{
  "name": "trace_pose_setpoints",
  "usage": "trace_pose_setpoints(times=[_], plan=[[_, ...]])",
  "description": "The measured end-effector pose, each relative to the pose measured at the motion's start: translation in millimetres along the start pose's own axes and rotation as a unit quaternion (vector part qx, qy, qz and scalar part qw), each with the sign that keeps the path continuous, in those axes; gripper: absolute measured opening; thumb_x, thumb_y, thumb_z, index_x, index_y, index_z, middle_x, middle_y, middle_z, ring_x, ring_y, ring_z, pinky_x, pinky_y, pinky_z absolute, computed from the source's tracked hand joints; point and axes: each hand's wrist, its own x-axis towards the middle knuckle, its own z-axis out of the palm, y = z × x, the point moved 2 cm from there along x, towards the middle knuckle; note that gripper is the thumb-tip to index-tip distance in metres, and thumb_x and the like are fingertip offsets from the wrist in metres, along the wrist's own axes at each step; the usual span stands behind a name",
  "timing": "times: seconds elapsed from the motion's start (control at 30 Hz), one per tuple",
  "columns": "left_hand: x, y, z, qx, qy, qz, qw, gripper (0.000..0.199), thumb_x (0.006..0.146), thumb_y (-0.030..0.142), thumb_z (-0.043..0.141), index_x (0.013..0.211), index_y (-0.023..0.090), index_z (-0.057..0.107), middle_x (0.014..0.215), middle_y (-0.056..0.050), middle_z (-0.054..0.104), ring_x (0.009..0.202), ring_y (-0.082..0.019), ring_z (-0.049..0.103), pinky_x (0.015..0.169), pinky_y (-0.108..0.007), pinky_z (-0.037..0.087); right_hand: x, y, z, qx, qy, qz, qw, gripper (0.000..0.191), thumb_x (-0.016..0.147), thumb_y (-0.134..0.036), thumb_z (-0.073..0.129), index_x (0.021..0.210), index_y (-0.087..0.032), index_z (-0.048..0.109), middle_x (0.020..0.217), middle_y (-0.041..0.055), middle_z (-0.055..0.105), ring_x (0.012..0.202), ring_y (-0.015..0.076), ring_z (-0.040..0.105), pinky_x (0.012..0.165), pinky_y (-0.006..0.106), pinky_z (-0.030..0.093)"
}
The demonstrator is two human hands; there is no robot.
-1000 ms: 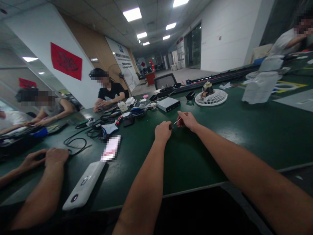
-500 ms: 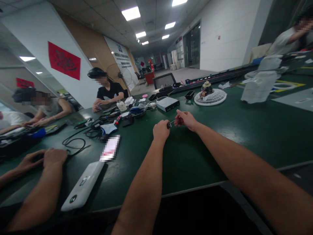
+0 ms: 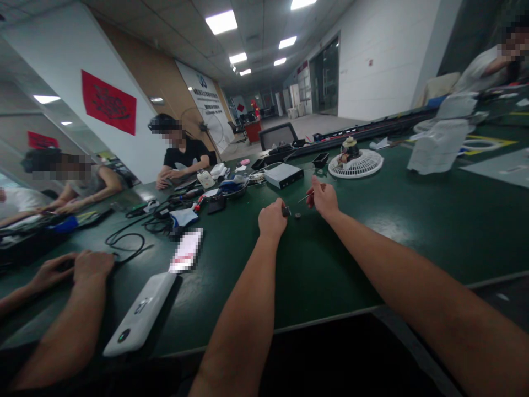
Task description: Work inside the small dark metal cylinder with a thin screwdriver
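Note:
In the head view, my left hand (image 3: 272, 218) is closed around a small dark cylindrical part (image 3: 286, 212), whose end shows past the thumb side. My right hand (image 3: 324, 198) grips a screwdriver (image 3: 305, 198); its thin metal shaft points left toward the left hand, and the handle is mostly hidden in the fingers. A gap separates the shaft's tip from the dark part. On the green table between both hands lies a small dark round piece (image 3: 297, 215).
Beyond my hands sit a grey metal box (image 3: 284, 175), a small black tray (image 3: 320, 160) and a white fan grille with a motor (image 3: 356, 164). Leftward are cables (image 3: 132, 242), a phone (image 3: 187, 251), a white power bank (image 3: 140, 314) and a co-worker's hands (image 3: 88, 267).
The right hand has drawn back to the right with the screwdriver, away from the dark part. A small dark round piece now shows on the table. My left hand has hardly moved.

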Motion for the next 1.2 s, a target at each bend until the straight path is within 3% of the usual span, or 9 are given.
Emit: trace_pose_setpoints(times=[0.13,0.27,0.33,0.57,0.77,0.97,1.2], plan=[[-0.9,1.7,-1.6,0.004,0.012,0.010,1.000,0.016,0.090,0.028,0.064,0.105,0.026,0.063,0.108,-0.006,0.073,0.100,-0.026,0.069,0.085,-0.035,0.050,-0.9,2.1,3.6,-0.027,-0.075,0.007,0.997,0.047,0.093,-0.064,0.056,0.081,-0.020,0.066,0.057,0.0035,0.067,0.041,0.0154,0.059,0.040,0.026,0.040],[-2.8,2.0,-1.0,-0.002,0.008,0.003,1.000,0.021,0.095,0.040,0.059,0.111,0.026,0.064,0.110,-0.008,0.073,0.102,-0.028,0.070,0.086,-0.037,0.052,-6.1,8.2,17.4,-0.156,-0.197,-0.136,0.958,0.018,0.081,-0.035,0.074,0.075,-0.021,0.064,0.066,-0.0013,0.066,0.058,0.0137,0.058,0.057,0.026,0.044],[-3.7,1.1,0.0,-0.002,-0.005,-0.010,1.000,0.024,0.097,0.042,0.056,0.114,0.027,0.063,0.109,-0.010,0.073,0.103,-0.029,0.070,0.087,-0.038,0.052,-7.6,14.6,22.8,-0.163,-0.248,-0.148,0.943,0.010,0.079,-0.026,0.071,0.079,-0.022,0.062,0.067,-0.0040,0.063,0.061,0.0133,0.056,0.061,0.026,0.043],[-2.7,-5.3,4.0,-0.013,-0.027,-0.108,0.994,0.030,0.098,0.045,0.052,0.120,0.025,0.057,0.107,-0.014,0.074,0.101,-0.030,0.072,0.082,-0.038,0.053,-8.7,20.9,22.3,-0.116,-0.349,-0.095,0.925,0.024,0.066,-0.007,0.069,0.083,-0.021,0.058,0.078,-0.0011,0.071,0.071,0.0152,0.065,0.070,0.028,0.050],[-2.2,-7.3,7.1,-0.038,-0.044,-0.118,0.991,0.028,0.096,0.037,0.056,0.120,0.024,0.055,0.110,-0.014,0.074,0.102,-0.031,0.072,0.083,-0.039,0.054,-11.7,14.9,23.3,-0.088,-0.314,-0.103,0.940,0.030,0.061,-0.011,0.076,0.082,-0.021,0.056,0.072,-0.0032,0.069,0.063,0.0139,0.062,0.063,0.027,0.048],[-1.2,-8.4,11.1,-0.061,-0.036,-0.099,0.993,0.035,0.092,0.021,0.054,0.127,0.024,0.052,0.115,-0.015,0.072,0.106,-0.029,0.071,0.088,-0.037,0.053,-11.9,14.2,23.7,-0.111,-0.273,-0.127,0.947,0.028,0.063,-0.003,0.065,0.080,-0.022,0.054,0.071,-0.0040,0.066,0.063,0.0131,0.060,0.062,0.026,0.046],[0.0,-8.8,12.0,-0.081,-0.025,-0.120,0.989,0.029,0.097,0.031,0.051,0.124,0.021,0.052,0.118,-0.016,0.071,0.108,-0.030,0.071,0.088,-0.038,0.052,-9.1,6.1,15.0,-0.215,-0.150,-0.169,0.950,0.025,0.072,-0.007,0.069,0.084,-0.024,0.054,0.077,-0.0025,0.068,0.065,0.0146,0.057,0.066,0.028,0.044]])
